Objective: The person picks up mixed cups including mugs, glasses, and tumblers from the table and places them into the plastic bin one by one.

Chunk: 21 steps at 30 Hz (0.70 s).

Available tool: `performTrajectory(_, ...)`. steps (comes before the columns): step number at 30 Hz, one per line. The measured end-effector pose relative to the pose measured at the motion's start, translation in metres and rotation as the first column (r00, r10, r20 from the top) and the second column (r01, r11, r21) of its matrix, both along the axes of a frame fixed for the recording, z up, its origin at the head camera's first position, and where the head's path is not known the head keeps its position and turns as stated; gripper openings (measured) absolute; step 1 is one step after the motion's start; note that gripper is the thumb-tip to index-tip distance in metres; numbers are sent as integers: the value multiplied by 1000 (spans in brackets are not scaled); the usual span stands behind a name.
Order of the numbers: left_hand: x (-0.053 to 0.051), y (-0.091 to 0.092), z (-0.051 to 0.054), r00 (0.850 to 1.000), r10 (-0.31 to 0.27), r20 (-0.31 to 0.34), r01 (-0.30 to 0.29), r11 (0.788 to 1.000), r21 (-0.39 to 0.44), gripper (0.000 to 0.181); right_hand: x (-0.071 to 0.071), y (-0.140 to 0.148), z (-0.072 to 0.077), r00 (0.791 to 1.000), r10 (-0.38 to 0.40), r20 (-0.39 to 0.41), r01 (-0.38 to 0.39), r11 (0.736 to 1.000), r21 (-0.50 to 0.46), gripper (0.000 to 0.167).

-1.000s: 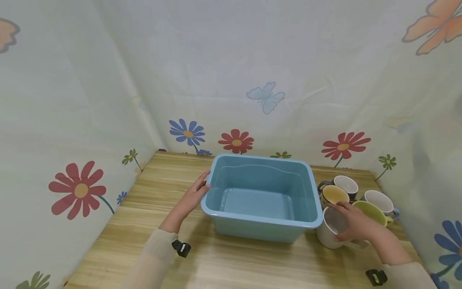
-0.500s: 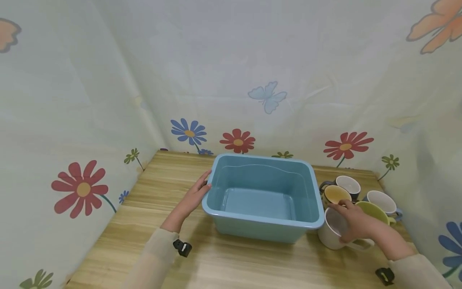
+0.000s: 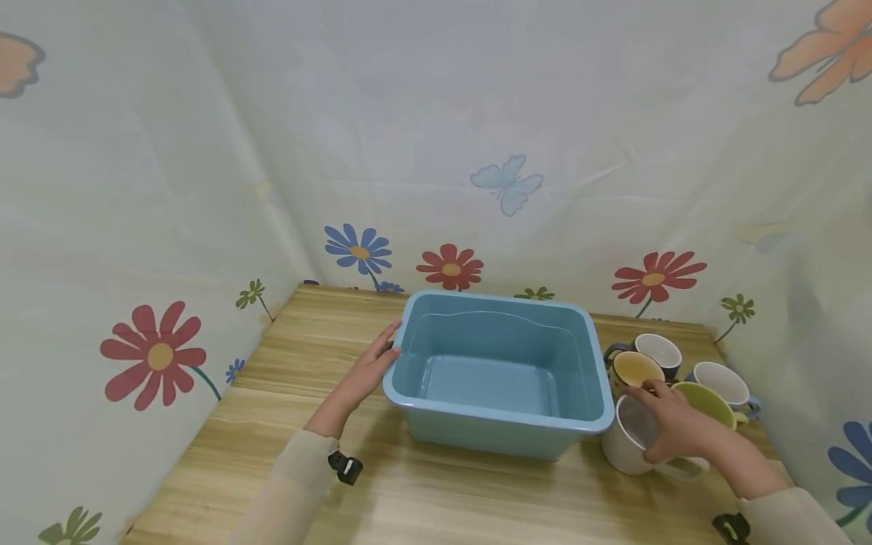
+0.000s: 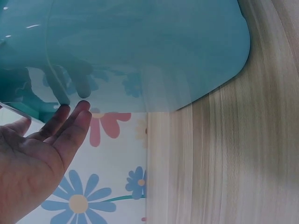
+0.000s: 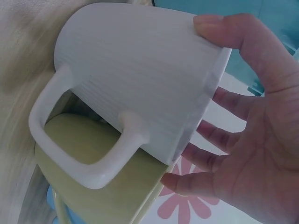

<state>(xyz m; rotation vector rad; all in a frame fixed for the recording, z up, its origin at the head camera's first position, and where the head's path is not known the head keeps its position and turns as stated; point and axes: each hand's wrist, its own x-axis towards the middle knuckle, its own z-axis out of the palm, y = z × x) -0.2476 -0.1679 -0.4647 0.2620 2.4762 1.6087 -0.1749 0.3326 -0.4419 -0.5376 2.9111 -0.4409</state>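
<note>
A blue plastic tub (image 3: 497, 420) stands on the wooden table. At its left side my left hand (image 3: 364, 375) rests with fairly straight fingers; in the left wrist view the fingertips of that hand (image 4: 42, 154) touch the tub's outer wall (image 4: 154, 51). To the right of the tub is a white mug (image 3: 623, 446), upright, its handle pointing right. My right hand (image 3: 677, 424) holds this mug at the rim. The right wrist view shows the thumb of the hand (image 5: 261, 121) on the outside of the mug (image 5: 135, 70) and the other fingers at the rim.
Beside the white mug stand a green mug (image 3: 705, 401), a yellow-lined mug (image 3: 636, 369), a dark mug with a white inside (image 3: 659, 350) and a white-lined mug with a blue handle (image 3: 722, 382). A flowered curtain (image 3: 409, 151) surrounds the table (image 3: 306, 325).
The right wrist and forearm have shifted slightly right, while the hand stays at the white mug's rim. The left hand has stayed against the tub.
</note>
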Motion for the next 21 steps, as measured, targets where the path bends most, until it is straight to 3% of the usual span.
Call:
performTrajectory(4, 0, -1, -1, 1000, 1, -3, -1, 1000, 8, 60, -2, -2, 3, 1000, 1, 21, -2, 1000, 3, 93)
performTrajectory(21, -2, -1, -4, 1000, -7, -13, 8, 999, 32, 59, -4, 1, 13, 999, 29, -32, -28, 999, 19, 94)
